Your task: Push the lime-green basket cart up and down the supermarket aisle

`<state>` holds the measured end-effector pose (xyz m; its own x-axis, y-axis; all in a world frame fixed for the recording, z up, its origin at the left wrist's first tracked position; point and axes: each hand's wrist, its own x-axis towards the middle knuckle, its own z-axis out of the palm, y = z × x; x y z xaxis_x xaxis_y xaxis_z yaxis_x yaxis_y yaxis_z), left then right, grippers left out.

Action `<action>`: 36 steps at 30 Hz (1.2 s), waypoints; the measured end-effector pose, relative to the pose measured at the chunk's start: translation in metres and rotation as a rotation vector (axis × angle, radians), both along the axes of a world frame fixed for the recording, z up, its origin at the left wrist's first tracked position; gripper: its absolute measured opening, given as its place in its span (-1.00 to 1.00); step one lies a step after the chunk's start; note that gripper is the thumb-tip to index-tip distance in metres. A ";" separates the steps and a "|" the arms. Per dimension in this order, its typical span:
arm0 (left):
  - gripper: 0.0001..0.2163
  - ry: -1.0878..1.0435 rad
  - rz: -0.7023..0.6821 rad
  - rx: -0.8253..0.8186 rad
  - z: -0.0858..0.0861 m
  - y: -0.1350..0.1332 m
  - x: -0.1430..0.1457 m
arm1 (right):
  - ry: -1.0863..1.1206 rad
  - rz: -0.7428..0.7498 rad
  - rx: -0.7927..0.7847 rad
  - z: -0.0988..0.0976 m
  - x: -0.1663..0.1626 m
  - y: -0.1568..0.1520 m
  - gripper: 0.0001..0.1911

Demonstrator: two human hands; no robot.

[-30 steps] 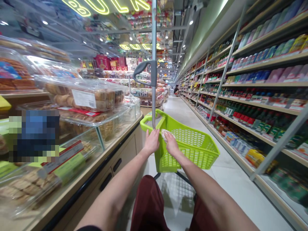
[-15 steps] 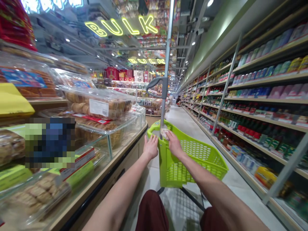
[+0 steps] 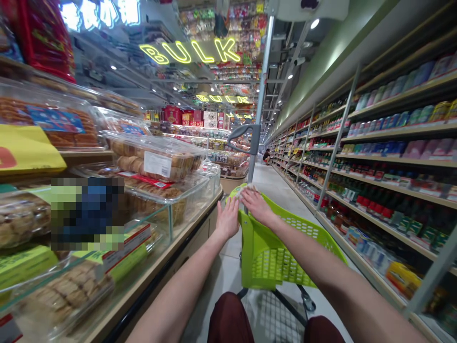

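In the head view, a lime-green shopping cart basket (image 3: 262, 262) stands in front of my knees. My right hand (image 3: 257, 206) presses a crumpled white tissue (image 3: 246, 187) onto the near top rim of the basket, its fingers bent over it. Only a little of the tissue shows past the fingertips. My left hand (image 3: 227, 221) is at the rim's left corner with its fingers stretched out along the green plastic and nothing visible in them. A metal pole (image 3: 264, 71) with a grey loop handle (image 3: 254, 139) rises beside my hands.
Close on the left is a glass-edged counter (image 3: 170, 221) stacked with clear boxes of cookies (image 3: 157, 157). Long shelves (image 3: 403, 157) of cans and jars line the right side. A person (image 3: 266, 156) crouches far down the aisle floor (image 3: 262, 174).
My right hand has shifted to the left along the rim with the tissue, closer to my left hand. My left hand's fingers now point further upward. The view has tilted slightly.
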<state>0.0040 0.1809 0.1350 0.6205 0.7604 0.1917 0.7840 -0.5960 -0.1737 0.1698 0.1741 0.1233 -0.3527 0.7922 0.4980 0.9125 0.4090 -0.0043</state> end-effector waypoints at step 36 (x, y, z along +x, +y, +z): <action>-0.70 -1.186 0.552 -1.273 -0.094 -0.069 0.003 | 1.747 -0.075 -0.459 -0.096 -0.058 -0.107 -0.45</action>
<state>0.0075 0.1117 0.0411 0.2591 0.8262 -0.5002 0.2712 0.4348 0.8587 0.1121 0.0669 0.0277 0.3211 0.9467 -0.0239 -0.2532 0.0615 -0.9655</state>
